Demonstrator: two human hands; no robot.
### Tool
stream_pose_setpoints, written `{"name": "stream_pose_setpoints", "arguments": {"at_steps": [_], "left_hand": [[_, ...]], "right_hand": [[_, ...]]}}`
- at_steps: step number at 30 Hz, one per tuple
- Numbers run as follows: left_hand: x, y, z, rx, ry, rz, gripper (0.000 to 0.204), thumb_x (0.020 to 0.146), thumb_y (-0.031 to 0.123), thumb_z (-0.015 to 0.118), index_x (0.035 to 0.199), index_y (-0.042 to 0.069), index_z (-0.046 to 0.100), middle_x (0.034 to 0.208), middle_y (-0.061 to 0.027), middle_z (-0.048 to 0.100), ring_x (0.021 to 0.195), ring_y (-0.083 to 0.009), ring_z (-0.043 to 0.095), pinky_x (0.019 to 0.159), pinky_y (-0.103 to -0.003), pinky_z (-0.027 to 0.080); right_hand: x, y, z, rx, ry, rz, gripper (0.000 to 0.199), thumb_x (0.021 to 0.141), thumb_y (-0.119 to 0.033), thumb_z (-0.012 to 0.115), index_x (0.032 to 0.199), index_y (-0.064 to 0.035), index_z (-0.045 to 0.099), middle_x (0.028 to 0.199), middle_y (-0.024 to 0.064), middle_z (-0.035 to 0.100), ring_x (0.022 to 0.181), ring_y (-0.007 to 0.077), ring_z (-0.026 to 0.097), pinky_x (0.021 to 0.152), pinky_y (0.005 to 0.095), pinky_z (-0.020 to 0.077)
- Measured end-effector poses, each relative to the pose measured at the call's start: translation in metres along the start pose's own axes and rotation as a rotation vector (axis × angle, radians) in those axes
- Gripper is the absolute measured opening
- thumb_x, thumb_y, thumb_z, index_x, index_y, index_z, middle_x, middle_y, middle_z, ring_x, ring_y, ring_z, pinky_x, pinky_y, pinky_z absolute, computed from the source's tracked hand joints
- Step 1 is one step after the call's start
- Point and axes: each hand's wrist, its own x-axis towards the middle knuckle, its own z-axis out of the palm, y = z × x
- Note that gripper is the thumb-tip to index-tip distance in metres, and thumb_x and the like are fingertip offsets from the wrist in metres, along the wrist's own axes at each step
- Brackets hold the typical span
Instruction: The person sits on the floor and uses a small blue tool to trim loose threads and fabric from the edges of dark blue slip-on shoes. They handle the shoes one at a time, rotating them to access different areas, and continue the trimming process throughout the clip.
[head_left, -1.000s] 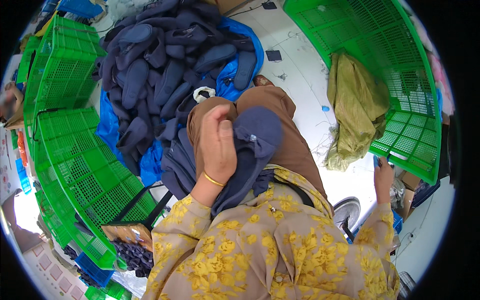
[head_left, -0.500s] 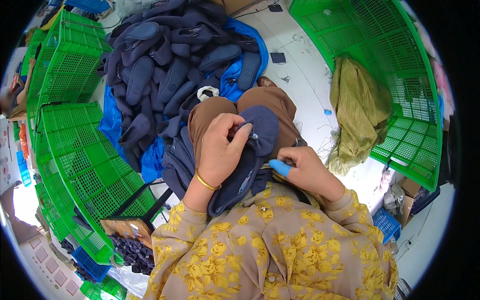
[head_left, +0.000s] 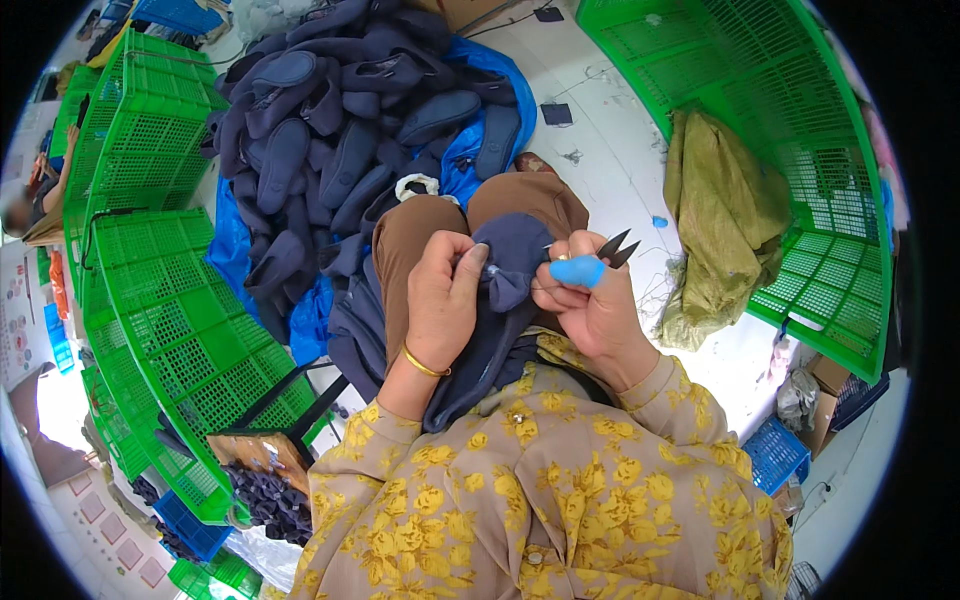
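A navy slipper [head_left: 515, 232] lies across my lap, its rounded toe pointing away from me. On its upper sits a small navy bow [head_left: 510, 290] with a shiny bit at its middle. My left hand [head_left: 440, 305], wearing a gold bangle, pinches the slipper's edge beside the bow between thumb and fingers. Dark-bladed thread snips [head_left: 622, 250] stick out of my closed right hand [head_left: 598, 315], blades pointing up and right. A blue cover [head_left: 577, 271] wraps a digit of that hand. Its fingertips are close to the bow's right side; a tiny glint shows there, too small to name.
A big heap of navy slippers [head_left: 340, 150] on blue sheeting lies ahead to the left. Green crates [head_left: 190, 320] line the left side; another green crate [head_left: 820, 110] stands right, with an olive sack [head_left: 720, 230] against it. Another person's arm [head_left: 62, 180] shows far left.
My right hand has risen from beside my waist to the bow, and the snips' blades now show above it. My left hand still pinches the slipper, shifted slightly.
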Motion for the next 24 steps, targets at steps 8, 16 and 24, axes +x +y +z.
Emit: {"name": "stream_pose_setpoints", "arguments": {"at_steps": [8,16,24], "left_hand": [[-0.009,-0.008,0.003,-0.109,0.055,-0.048,0.012,0.099,0.013,0.061,0.093,0.003,0.059,0.081,0.0050,0.055,0.074,-0.0026,0.047,0.066,-0.018,0.039],[-0.016,0.009,-0.007,0.011,-0.038,0.081,0.007,0.090,0.005,0.069,0.093,0.001,0.064,0.082,0.0010,0.060,0.072,-0.0046,0.052,0.063,-0.022,0.043],[-0.020,0.022,-0.016,0.266,-0.093,0.606,0.026,0.076,-0.006,0.070,0.100,0.002,0.072,0.089,-0.0096,0.068,0.078,-0.0237,0.063,0.068,-0.030,0.049]], "right_hand": [[-0.050,-0.019,-0.004,-0.010,0.166,-0.006,0.038,0.079,0.005,0.054,0.061,-0.0147,0.027,0.061,-0.0042,0.026,0.047,0.0083,0.023,0.050,0.0288,0.0219],[-0.044,-0.028,-0.036,-0.089,0.182,-0.121,0.037,0.087,-0.007,0.059,0.063,-0.0145,0.031,0.062,-0.0027,0.030,0.052,0.0125,0.032,0.056,0.0335,0.0383],[-0.033,-0.042,-0.003,-1.562,0.358,-0.143,0.042,0.082,-0.018,0.076,0.119,-0.0151,0.056,0.078,0.0004,0.053,0.067,0.0064,0.052,0.062,0.0228,0.0437]]}}
